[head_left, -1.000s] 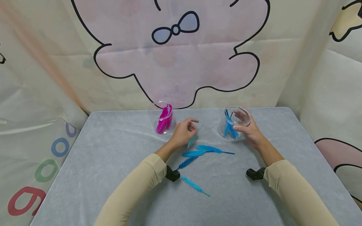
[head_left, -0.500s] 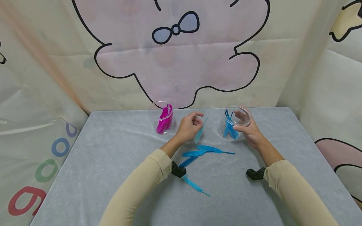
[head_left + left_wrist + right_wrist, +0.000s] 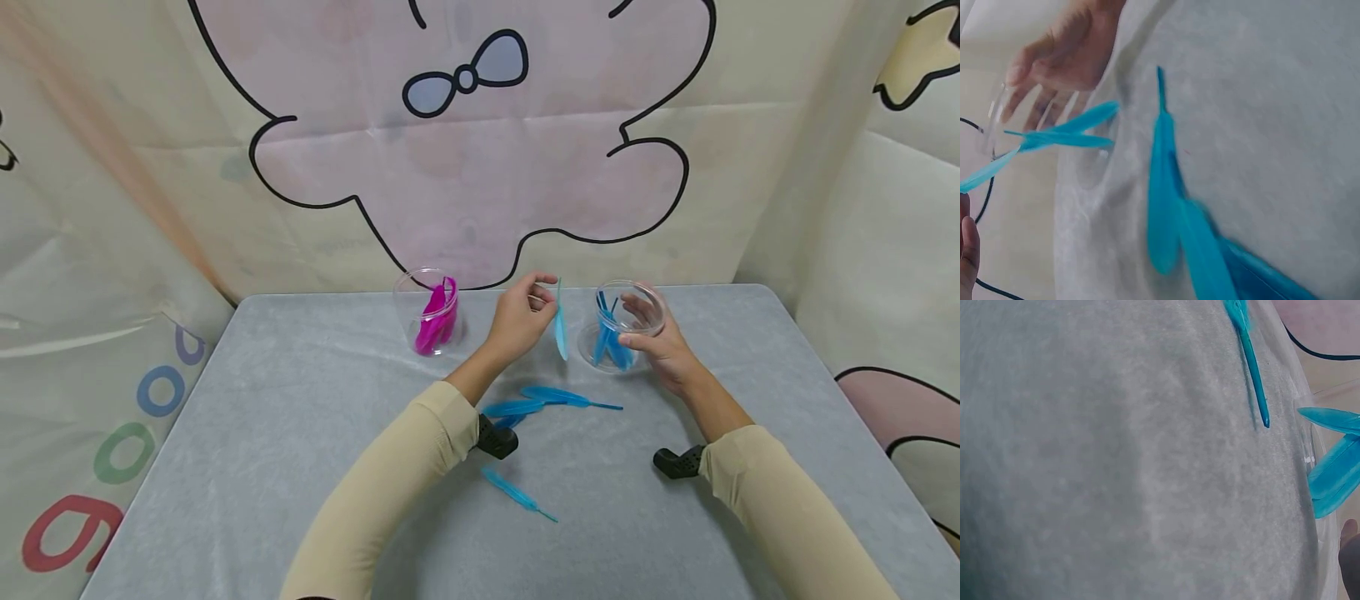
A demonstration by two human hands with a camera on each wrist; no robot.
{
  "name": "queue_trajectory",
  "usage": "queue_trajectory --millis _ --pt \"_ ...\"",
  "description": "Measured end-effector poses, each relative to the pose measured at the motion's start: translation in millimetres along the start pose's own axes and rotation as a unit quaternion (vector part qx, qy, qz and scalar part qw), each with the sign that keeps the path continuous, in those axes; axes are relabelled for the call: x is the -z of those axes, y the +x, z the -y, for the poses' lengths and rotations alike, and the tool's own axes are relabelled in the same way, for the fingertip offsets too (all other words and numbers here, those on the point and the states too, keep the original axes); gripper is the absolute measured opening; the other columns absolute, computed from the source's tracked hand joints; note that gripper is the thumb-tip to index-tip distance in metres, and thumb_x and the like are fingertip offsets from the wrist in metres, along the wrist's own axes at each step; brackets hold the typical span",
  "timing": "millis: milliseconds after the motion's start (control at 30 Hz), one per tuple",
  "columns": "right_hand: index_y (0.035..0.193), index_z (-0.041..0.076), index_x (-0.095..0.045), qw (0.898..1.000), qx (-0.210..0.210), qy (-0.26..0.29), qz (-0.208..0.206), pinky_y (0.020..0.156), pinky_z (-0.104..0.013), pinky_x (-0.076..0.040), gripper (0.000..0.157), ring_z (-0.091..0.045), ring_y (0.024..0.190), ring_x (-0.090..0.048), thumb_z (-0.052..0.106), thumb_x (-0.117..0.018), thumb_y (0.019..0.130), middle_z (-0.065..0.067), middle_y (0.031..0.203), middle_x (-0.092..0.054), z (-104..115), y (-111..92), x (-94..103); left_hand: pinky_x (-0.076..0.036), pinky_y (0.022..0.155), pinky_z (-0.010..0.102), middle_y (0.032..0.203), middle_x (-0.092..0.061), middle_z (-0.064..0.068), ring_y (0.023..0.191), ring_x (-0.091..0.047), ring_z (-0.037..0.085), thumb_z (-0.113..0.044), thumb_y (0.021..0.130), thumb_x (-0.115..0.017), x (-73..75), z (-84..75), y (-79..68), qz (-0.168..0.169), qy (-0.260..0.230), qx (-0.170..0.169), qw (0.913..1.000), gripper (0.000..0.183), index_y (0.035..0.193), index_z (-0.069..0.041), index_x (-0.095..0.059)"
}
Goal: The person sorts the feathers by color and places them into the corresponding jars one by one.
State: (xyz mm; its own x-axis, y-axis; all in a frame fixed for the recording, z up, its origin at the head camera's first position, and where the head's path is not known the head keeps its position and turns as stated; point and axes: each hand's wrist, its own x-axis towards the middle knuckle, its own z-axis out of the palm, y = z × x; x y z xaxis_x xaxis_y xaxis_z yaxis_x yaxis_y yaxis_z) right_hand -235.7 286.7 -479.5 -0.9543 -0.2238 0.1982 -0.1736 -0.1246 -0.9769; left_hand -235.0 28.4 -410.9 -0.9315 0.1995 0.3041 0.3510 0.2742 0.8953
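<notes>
At the far left, a creased plastic sheet (image 3: pixel 52 275) carries red, green, blue and purple lettering; the word cannot be read for sure. Beside it, smooth grey cloth (image 3: pixel 262 467) covers the table. At its far edge stands a clear round cup (image 3: pixel 410 313) with soft magenta feathers (image 3: pixel 437 321) inside. Behind, a pink backdrop bears a black-outlined blue bow (image 3: pixel 465 79). The left hand (image 3: pixel 521 315) has thumb and fingers together on the thin quill of a pale blue feather (image 3: pixel 562 333), which hangs vane down, just left of the second cup. Nearer, three loose blue feathers (image 3: pixel 551 395) overlap on the cloth, the darkest partly hidden by the black wrist device (image 3: pixel 498 439) on the left cuff. Nearer again, a single blue feather (image 3: pixel 510 489) lies slantwise. To the right, the right hand (image 3: pixel 663 346) is clamped around the second cup (image 3: pixel 628 292), clear and tilted, with slim blue feathers standing crossed within. The beige right sleeve (image 3: pixel 787 508) lies nearer right.
</notes>
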Motion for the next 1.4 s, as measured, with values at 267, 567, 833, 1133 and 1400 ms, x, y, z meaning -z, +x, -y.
queue_trajectory --millis 267,567,833,1133,1400 --pt "0.154 0.024 -0.023 1.0 -0.009 -0.012 -0.006 0.121 -0.053 -0.001 0.083 -0.03 0.146 -0.017 -0.011 -0.062 0.09 -0.016 0.155 -0.027 0 0 -0.1 -0.053 0.069 0.023 0.09 -0.063 0.005 0.077 -0.063 0.014 0.001 0.093 -0.062 -9.5 -14.6 11.3 -0.033 -0.022 -0.021 0.999 0.033 0.126 -0.003 -0.061" --pt "0.154 0.023 -0.024 1.0 0.003 -0.001 -0.004 0.12 -0.053 -0.001 0.083 -0.027 0.144 -0.02 -0.013 -0.061 0.089 -0.017 0.154 -0.028 -1 0 1.6 -0.054 0.068 0.021 0.09 -0.062 0.007 0.077 -0.064 0.014 0.001 0.094 -0.061 -20.9 -31.9 22.4 -0.073 -0.037 -0.053 0.9953 0.036 0.13 -0.005 -0.056" --pt "0.153 0.024 -0.026 1.0 0.001 0.006 -0.008 0.12 -0.051 -0.005 0.081 -0.028 0.144 -0.019 -0.011 -0.063 0.089 -0.016 0.154 -0.029 -2 1 1.6 -0.054 0.071 0.017 0.09 -0.062 0.007 0.078 -0.065 0.015 0.001 0.096 -0.06 -33.7 -44.3 26.1 -0.095 -0.035 -0.062 0.9929 0.04 0.134 -0.007 -0.05" --pt "0.153 0.024 -0.024 1.0 -0.013 0.004 -0.012 0.121 -0.05 -0.004 0.081 -0.026 0.144 -0.02 -0.009 -0.063 0.091 -0.012 0.153 -0.029 -2 1 0.3 -0.053 0.077 0.013 0.088 -0.062 0.007 0.078 -0.066 0.014 0.0 0.096 -0.06 -48.6 -41.5 27.9 -0.106 -0.035 -0.069 0.9914 0.038 0.132 -0.006 -0.052" --pt "0.154 0.024 -0.023 1.0 -0.019 0.011 -0.013 0.121 -0.05 -0.002 0.084 -0.024 0.144 -0.02 -0.009 -0.064 0.089 -0.005 0.15 -0.032 -1 2 0.4 -0.051 0.074 0.012 0.089 -0.063 0.006 0.077 -0.063 0.01 0.0 0.096 -0.062 -57.7 -36.2 28.1 -0.101 -0.024 -0.075 0.9918 0.035 0.131 -0.005 -0.055"
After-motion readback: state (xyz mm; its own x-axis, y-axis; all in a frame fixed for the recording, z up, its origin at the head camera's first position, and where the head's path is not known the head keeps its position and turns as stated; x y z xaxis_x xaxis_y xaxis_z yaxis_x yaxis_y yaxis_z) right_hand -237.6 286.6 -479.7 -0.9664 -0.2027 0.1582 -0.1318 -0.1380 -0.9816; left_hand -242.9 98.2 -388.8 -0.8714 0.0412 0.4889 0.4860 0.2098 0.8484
